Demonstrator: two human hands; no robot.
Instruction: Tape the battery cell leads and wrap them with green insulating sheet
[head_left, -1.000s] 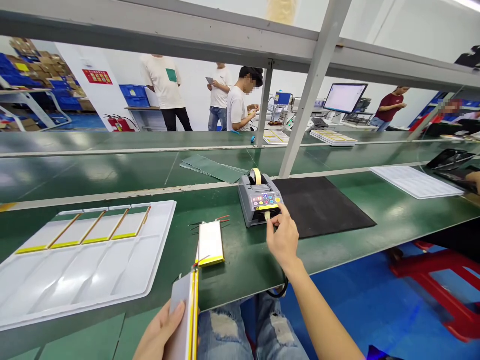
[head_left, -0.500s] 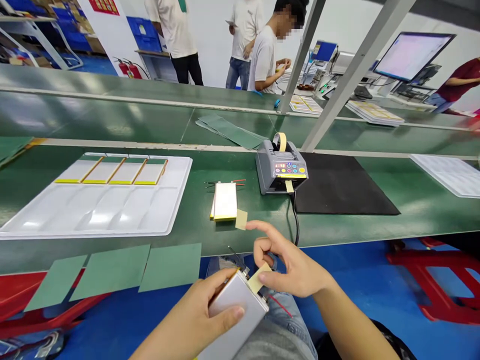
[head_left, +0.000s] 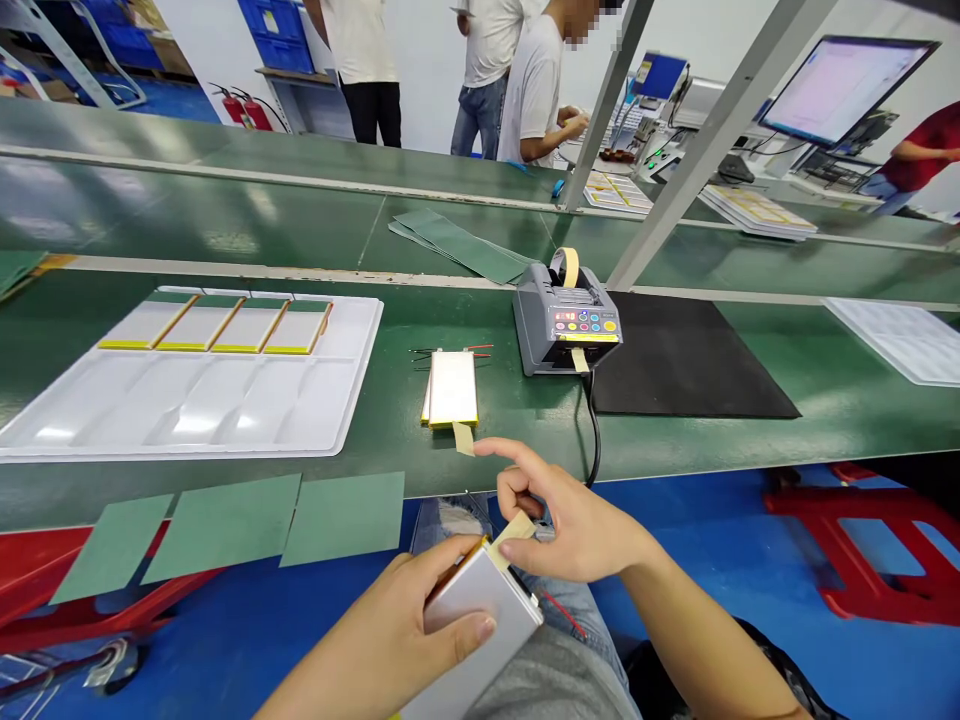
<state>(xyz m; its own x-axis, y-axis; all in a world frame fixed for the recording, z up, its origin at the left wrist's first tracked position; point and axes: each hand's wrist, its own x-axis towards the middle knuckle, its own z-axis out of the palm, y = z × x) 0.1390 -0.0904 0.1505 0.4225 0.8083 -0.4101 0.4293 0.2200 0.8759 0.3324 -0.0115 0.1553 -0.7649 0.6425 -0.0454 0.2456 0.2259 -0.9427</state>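
Note:
My left hand (head_left: 420,625) is wrapped round a silver battery pack (head_left: 480,640) above my lap, thumb on its broad face. A red wire sticks out at the pack's right end. My right hand (head_left: 562,515) pinches a piece of cream tape (head_left: 511,538) against the pack's upper corner. On its stretched index fingertip hangs a second piece of tape (head_left: 463,438), in front of the small stacked batteries (head_left: 453,388) on the bench. Behind them stands a grey tape dispenser (head_left: 566,322) with a tape end sticking out.
On the green bench (head_left: 675,440), a white tray (head_left: 315,420) with several flat cells lies left and a black mat (head_left: 686,355) right. Green sheets (head_left: 345,518) overhang the front edge. A metal post (head_left: 720,140) rises behind. People stand beyond the bench; red stools (head_left: 877,540) are below.
The tape between my right thumb and the pack now lies closer over its corner. The tape on my index fingertip has shifted left and tilted. The whole view has moved slightly.

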